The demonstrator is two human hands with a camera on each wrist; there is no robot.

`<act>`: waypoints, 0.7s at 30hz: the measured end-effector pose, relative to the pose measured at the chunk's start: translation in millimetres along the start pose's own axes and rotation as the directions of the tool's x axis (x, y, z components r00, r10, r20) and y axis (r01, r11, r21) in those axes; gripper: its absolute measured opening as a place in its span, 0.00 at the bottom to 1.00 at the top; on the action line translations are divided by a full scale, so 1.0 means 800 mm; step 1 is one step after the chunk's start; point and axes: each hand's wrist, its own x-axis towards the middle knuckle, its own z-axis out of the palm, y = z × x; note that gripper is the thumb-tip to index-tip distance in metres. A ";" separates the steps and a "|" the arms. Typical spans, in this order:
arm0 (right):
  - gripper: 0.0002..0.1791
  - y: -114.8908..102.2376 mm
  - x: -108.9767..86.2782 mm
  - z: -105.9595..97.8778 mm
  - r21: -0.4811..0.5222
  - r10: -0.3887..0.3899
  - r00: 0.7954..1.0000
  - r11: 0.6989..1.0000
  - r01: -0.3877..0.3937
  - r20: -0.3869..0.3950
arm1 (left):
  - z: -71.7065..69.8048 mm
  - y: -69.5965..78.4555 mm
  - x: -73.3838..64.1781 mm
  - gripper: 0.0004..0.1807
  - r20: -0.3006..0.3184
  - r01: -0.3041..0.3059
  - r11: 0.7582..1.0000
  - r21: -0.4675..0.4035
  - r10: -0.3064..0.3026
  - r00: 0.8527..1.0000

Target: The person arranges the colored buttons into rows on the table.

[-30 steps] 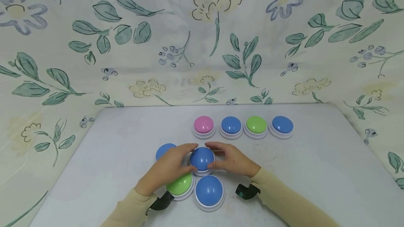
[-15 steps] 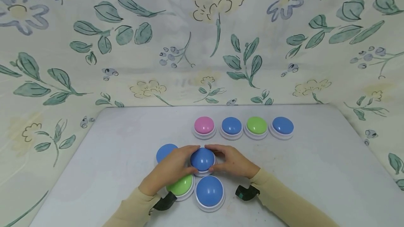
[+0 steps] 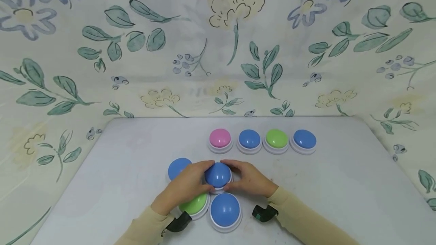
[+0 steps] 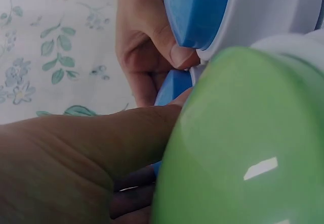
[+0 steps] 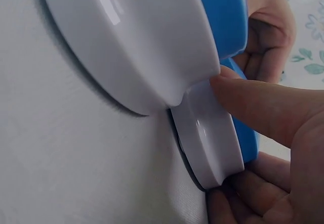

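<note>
Both hands are around one blue dome-topped push button [image 3: 218, 175] with a white base, in the middle of the head view. My left hand [image 3: 186, 185] holds its left side between thumb and fingers. From the right, my right hand [image 3: 251, 179] grips the same button; its thumb touches the white base [image 5: 207, 133] in the right wrist view. Just in front stands another blue button [image 3: 225, 210]. A green button [image 3: 195, 203] lies partly under my left hand, its dome [image 4: 243, 143] large in the left wrist view. Behind that hand a further blue button [image 3: 178, 167] is partly hidden.
Along the back of the white table [image 3: 340, 184] stands a row with a pink button [image 3: 220, 138], a blue button [image 3: 249, 139], a green button [image 3: 276, 138] and another blue button [image 3: 304, 139]. Floral cloth [image 3: 190, 97] rises behind the table and at its sides.
The whole head view has shifted slightly downward. Both hands stay around the blue button, with the left forearm a little further right. The buttons keep their arrangement.
</note>
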 end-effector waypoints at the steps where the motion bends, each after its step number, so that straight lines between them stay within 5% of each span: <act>1: 0.42 0.000 0.000 0.001 0.001 -0.002 1.000 1.000 0.002 -0.002 | 0.000 0.000 0.000 0.37 0.000 0.008 1.000 -0.004 -0.008 1.000; 21: 0.40 0.004 -0.001 0.005 0.007 0.006 0.999 1.000 -0.006 -0.034 | 0.000 0.001 0.000 0.38 -0.019 0.021 1.000 0.000 -0.021 1.000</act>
